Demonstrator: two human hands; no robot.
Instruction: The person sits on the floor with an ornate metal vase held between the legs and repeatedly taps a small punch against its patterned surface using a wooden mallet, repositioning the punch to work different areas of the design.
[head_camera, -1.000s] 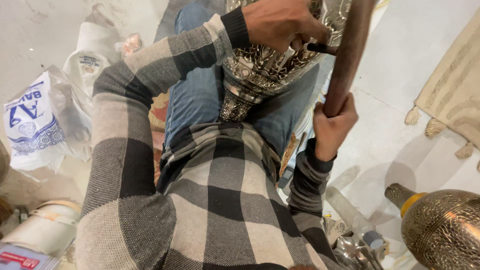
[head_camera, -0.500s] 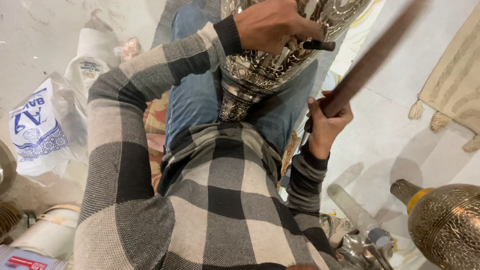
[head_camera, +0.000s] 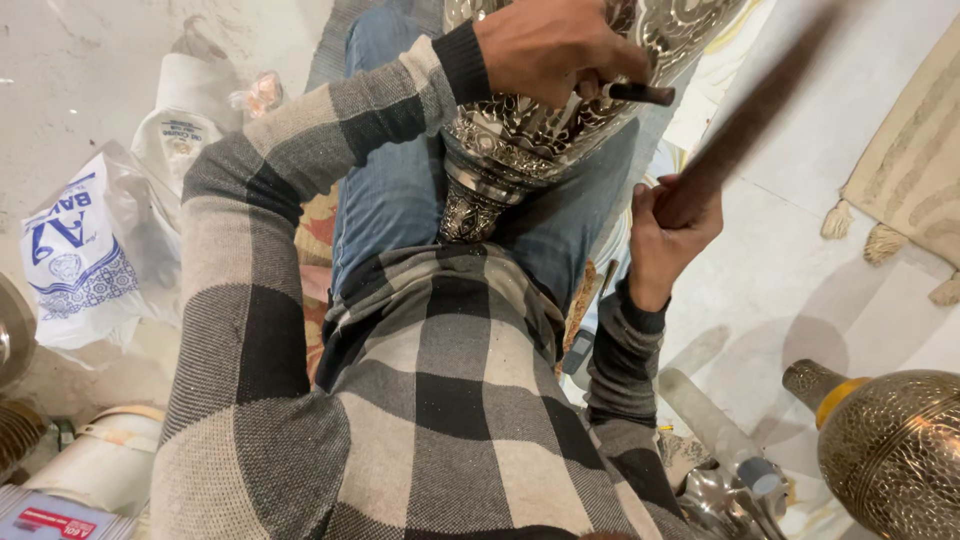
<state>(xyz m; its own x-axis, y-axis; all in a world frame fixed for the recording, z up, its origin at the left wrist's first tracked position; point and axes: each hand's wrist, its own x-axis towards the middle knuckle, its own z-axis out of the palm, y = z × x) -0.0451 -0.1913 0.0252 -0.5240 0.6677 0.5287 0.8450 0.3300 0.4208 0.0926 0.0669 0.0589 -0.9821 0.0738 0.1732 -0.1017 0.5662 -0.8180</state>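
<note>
Silver vase (head_camera: 520, 150) runs off-frame; blurred wooden stick (head_camera: 750, 120) indistinct.

An engraved metal vessel (head_camera: 520, 140) lies across your lap. Your left hand (head_camera: 555, 50) rests on top of it, gripping a small tool (head_camera: 640, 93). Your right hand (head_camera: 670, 235) sits right of the vessel, holding a stick (head_camera: 750, 125). A bag (head_camera: 80, 260) lies left of you; a second vessel (head_camera: 890, 450) stands at lower right.

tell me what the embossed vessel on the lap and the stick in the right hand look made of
Embossed vessel: silvery metal, judging by bright glints on the relief patterns. Stick, held in the right hand: probably wood, dark brown and matte, though motion blur hides any grain.
</note>
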